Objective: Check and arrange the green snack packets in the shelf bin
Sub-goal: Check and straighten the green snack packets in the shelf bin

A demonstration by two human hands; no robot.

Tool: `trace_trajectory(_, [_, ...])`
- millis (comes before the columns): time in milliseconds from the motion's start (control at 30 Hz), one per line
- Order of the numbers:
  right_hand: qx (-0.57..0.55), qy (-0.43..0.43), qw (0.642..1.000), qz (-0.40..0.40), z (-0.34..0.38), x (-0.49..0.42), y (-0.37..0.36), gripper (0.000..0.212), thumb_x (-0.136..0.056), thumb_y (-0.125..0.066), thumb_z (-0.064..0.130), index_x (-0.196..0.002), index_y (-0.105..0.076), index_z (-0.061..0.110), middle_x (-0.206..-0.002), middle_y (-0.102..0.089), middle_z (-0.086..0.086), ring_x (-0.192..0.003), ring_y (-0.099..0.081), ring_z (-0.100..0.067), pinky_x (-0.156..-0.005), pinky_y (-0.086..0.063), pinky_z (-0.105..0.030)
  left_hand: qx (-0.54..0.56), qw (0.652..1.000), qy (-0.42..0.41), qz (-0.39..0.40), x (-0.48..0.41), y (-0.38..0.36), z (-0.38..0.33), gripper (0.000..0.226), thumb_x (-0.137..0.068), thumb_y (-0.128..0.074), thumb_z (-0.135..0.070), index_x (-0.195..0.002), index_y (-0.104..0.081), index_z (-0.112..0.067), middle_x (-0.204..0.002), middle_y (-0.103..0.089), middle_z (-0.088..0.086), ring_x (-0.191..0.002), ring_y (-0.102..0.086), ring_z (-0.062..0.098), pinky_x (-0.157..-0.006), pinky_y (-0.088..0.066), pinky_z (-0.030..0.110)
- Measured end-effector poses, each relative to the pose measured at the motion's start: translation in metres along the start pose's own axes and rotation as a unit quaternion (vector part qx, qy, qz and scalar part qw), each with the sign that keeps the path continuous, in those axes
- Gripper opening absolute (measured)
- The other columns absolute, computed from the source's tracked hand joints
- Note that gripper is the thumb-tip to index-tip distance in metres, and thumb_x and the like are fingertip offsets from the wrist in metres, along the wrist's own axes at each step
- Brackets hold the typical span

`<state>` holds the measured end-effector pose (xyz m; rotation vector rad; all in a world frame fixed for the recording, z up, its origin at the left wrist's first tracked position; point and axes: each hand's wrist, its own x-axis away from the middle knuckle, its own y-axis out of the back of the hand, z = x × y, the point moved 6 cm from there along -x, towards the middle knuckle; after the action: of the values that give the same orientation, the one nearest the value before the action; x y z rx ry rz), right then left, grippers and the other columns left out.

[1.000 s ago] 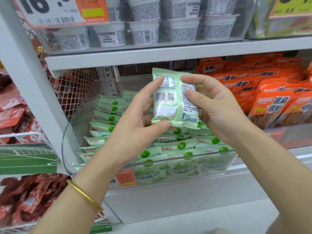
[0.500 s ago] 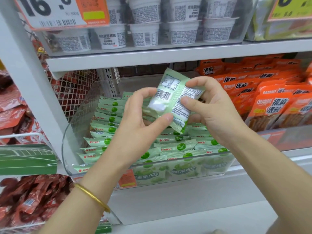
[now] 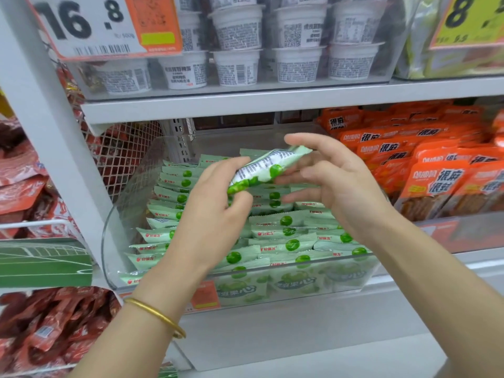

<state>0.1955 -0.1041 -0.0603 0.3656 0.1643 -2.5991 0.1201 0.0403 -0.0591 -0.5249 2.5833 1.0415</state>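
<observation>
A light green snack packet (image 3: 261, 167) lies almost edge-on above the clear shelf bin (image 3: 117, 241), its printed back facing up and left. My left hand (image 3: 215, 211) pinches its lower left end between thumb and fingers. My right hand (image 3: 335, 181) is beside the packet's upper right end with its fingers spread; they are blurred, and at most their tips touch it. Below both hands, several rows of matching green packets (image 3: 286, 236) fill the bin, standing on edge.
Orange snack packs (image 3: 436, 175) fill the bin to the right. Red packets (image 3: 41, 331) hang and lie at the left behind a white upright post (image 3: 54, 148). White cups (image 3: 237, 66) stand on the shelf above, under a price sign (image 3: 90, 25).
The packet has turned from upright, back facing me, to nearly flat and edge-on. My right hand's fingers have loosened and spread, while my left hand keeps its pinch.
</observation>
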Motion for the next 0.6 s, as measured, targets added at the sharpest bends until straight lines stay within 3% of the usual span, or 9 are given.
trace_trajectory(100, [0.198, 0.054, 0.977, -0.055, 0.007, 0.0, 0.008, 0.035, -0.082, -0.065, 0.003, -0.101, -0.065, 0.032, -0.097, -0.049, -0.001, -0.087, -0.055, -0.007, -0.08, -0.051, -0.026, 0.071, 0.997, 0.034, 0.018, 0.0, 0.002, 0.002, 0.041, -0.089, -0.046, -0.009, -0.12, -0.056, -0.034, -0.097, -0.061, 0.004, -0.052, -0.047, 0.005, -0.054, -0.036, 0.009])
trace_trajectory(167, [0.239, 0.061, 0.968, -0.049, 0.01, -0.001, 0.009, 0.024, -0.077, -0.074, 0.014, -0.09, -0.063, 0.032, -0.111, -0.05, 0.002, -0.102, -0.053, -0.006, -0.088, -0.049, -0.022, 0.131, 0.989, 0.064, 0.038, 0.0, 0.0, 0.003, 0.038, -0.09, -0.048, -0.009, -0.109, -0.059, -0.04, -0.1, -0.064, 0.015, -0.07, -0.057, 0.031, -0.063, -0.044, 0.025])
trace_trajectory(200, [0.221, 0.054, 0.973, -0.034, 0.009, -0.002, 0.008, 0.022, -0.075, -0.075, 0.016, -0.088, -0.062, 0.028, -0.116, -0.053, 0.002, -0.106, -0.055, -0.008, -0.091, -0.05, -0.027, 0.156, 0.984, 0.076, 0.046, 0.0, -0.002, 0.005, 0.037, -0.09, -0.049, -0.01, -0.105, -0.059, -0.042, -0.104, -0.065, 0.012, -0.083, -0.059, 0.036, -0.069, -0.046, 0.032])
trace_trajectory(233, [0.197, 0.046, 0.979, -0.022, 0.007, -0.003, 0.007, 0.022, -0.075, -0.076, 0.017, -0.087, -0.06, 0.026, -0.115, -0.058, 0.001, -0.105, -0.058, -0.012, -0.093, -0.05, -0.034, 0.171, 0.98, 0.083, 0.05, -0.001, -0.004, 0.005, 0.035, -0.09, -0.049, -0.011, -0.101, -0.059, -0.043, -0.103, -0.065, 0.009, -0.087, -0.059, 0.035, -0.072, -0.047, 0.035])
trace_trajectory(300, [0.17, 0.056, 0.984, -0.027, 0.005, -0.004, 0.007, 0.023, -0.076, -0.076, 0.014, -0.087, -0.058, 0.023, -0.103, -0.066, -0.005, -0.096, -0.063, -0.021, -0.09, -0.05, -0.047, 0.164, 0.982, 0.084, 0.046, -0.002, -0.008, 0.009, 0.034, -0.09, -0.052, -0.013, -0.106, -0.058, -0.042, -0.097, -0.063, -0.001, -0.076, -0.056, 0.026, -0.066, -0.044, 0.025])
trace_trajectory(367, [0.183, 0.077, 0.979, -0.055, 0.006, -0.005, 0.009, 0.022, -0.078, -0.073, 0.01, -0.086, -0.057, 0.023, -0.093, -0.067, -0.008, -0.088, -0.064, -0.025, -0.082, -0.052, -0.049, 0.124, 0.989, 0.079, 0.018, -0.005, -0.007, 0.014, 0.039, -0.089, -0.056, -0.012, -0.121, -0.054, -0.034, -0.104, -0.059, -0.013, -0.071, -0.054, 0.006, -0.061, -0.042, 0.011])
trace_trajectory(434, [0.198, 0.082, 0.974, -0.074, 0.006, -0.007, 0.012, 0.021, -0.081, -0.07, 0.008, -0.084, -0.055, 0.023, -0.09, -0.067, -0.008, -0.084, -0.065, -0.025, -0.072, -0.055, -0.046, 0.098, 0.992, 0.083, -0.009, -0.009, -0.005, 0.02, 0.046, -0.088, -0.055, -0.006, -0.129, -0.048, -0.026, -0.115, -0.054, -0.016, -0.084, -0.053, -0.008, -0.071, -0.039, 0.002])
trace_trajectory(500, [0.219, 0.074, 0.97, -0.078, 0.002, -0.008, 0.014, 0.019, -0.083, -0.069, 0.01, -0.085, -0.056, 0.024, -0.089, -0.067, -0.004, -0.083, -0.065, -0.024, -0.068, -0.056, -0.044, 0.094, 0.991, 0.089, -0.024, -0.011, -0.003, 0.025, 0.047, -0.088, -0.052, 0.0, -0.13, -0.048, -0.022, -0.12, -0.055, -0.01, -0.103, -0.053, -0.001, -0.085, -0.038, 0.011])
trace_trajectory(600, [0.31, 0.074, 0.945, -0.071, -0.001, -0.009, 0.014, 0.015, -0.084, -0.068, 0.016, -0.092, -0.059, 0.025, -0.086, -0.063, 0.012, -0.084, -0.062, -0.012, -0.076, -0.053, -0.04, 0.071, 0.994, 0.081, -0.016, -0.012, -0.005, 0.026, 0.045, -0.088, -0.048, 0.004, -0.125, -0.051, -0.022, -0.119, -0.057, -0.009, -0.109, -0.054, 0.005, -0.093, -0.04, 0.022])
